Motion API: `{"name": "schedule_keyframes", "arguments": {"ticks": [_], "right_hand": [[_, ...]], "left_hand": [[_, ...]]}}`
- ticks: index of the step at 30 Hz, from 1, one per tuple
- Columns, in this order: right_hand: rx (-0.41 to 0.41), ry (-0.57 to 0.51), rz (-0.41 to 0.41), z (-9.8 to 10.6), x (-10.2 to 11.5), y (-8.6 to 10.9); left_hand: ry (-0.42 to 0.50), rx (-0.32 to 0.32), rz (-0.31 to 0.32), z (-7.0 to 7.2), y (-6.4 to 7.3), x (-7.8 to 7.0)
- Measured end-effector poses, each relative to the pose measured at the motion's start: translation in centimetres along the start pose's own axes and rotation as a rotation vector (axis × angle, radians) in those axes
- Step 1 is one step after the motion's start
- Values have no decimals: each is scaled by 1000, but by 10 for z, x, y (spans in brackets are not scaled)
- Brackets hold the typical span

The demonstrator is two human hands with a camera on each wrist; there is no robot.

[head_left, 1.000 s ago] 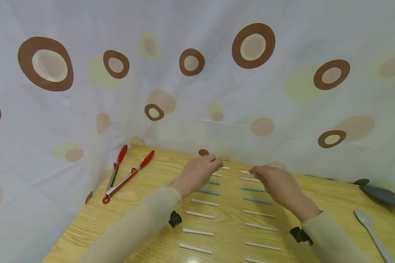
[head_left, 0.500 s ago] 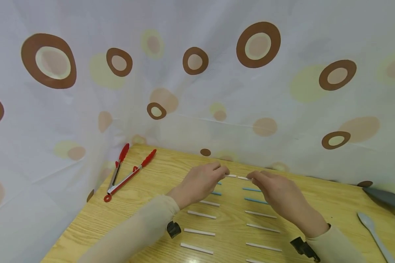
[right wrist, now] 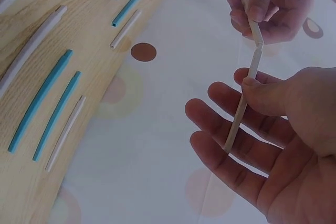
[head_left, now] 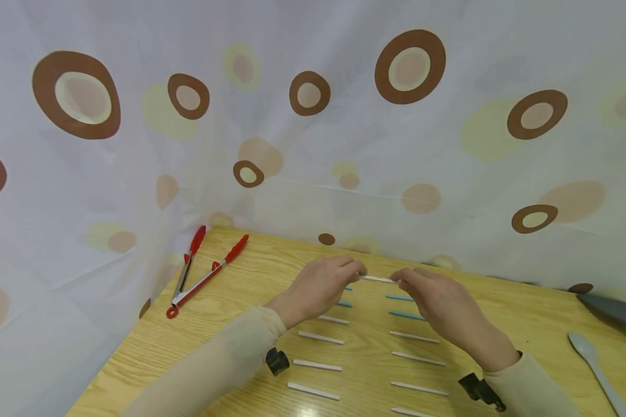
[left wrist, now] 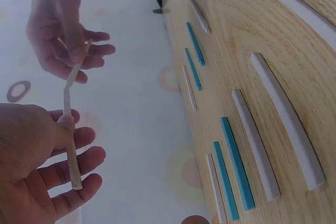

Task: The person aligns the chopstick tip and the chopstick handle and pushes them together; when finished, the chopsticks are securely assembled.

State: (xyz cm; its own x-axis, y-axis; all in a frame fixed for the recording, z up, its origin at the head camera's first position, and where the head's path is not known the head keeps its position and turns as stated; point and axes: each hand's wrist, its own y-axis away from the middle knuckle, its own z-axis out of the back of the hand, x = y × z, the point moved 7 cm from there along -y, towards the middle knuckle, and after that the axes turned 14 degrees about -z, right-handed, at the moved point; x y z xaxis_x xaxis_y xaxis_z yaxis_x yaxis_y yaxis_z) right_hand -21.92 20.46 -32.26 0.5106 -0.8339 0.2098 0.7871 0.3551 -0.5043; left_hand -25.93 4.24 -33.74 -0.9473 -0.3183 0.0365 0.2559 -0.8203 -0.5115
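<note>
My left hand (head_left: 318,286) pinches a thin white stick (left wrist: 73,163) between thumb and fingers. Opposite it, my right hand (head_left: 443,307) pinches a second white stick (right wrist: 239,116) the same way. Both sticks are held up above the back of the table, their inner ends meeting at a slight angle; whether one end sits inside the other I cannot tell. Below the hands lie two columns of similar sticks. Blue sticks (head_left: 407,316) are nearest the hands, with white sticks (head_left: 313,391) nearer the front. My left hand partly hides the left column.
Red-and-silver tongs (head_left: 200,286) lie spread at the back left of the wooden table (head_left: 250,278). A grey spoon (head_left: 584,347) and a dark grey turner (head_left: 610,310) lie at the right. A patterned curtain (head_left: 292,145) hangs along the back and left edges.
Both hands have lifted their white sticks off the table and drawn closer together. The gap between the stick ends has closed. Tongs, spoon and the other sticks stay put.
</note>
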Motion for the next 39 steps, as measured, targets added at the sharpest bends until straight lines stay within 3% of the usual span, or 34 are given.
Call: {"name": "schedule_keyframes", "arguments": {"ticks": [13, 20, 31, 39], "right_hand": [[-104, 9, 90, 0, 8, 1], [-130, 19, 96, 0, 8, 3], [-196, -6, 144, 1, 9, 5], [-249, -3, 154, 3, 14, 3]], "left_hand": [[78, 35, -4, -1, -1, -1], [144, 27, -25, 0, -1, -2], [138, -3, -58, 3, -3, -7], [132, 13, -48, 6, -2, -7]]}}
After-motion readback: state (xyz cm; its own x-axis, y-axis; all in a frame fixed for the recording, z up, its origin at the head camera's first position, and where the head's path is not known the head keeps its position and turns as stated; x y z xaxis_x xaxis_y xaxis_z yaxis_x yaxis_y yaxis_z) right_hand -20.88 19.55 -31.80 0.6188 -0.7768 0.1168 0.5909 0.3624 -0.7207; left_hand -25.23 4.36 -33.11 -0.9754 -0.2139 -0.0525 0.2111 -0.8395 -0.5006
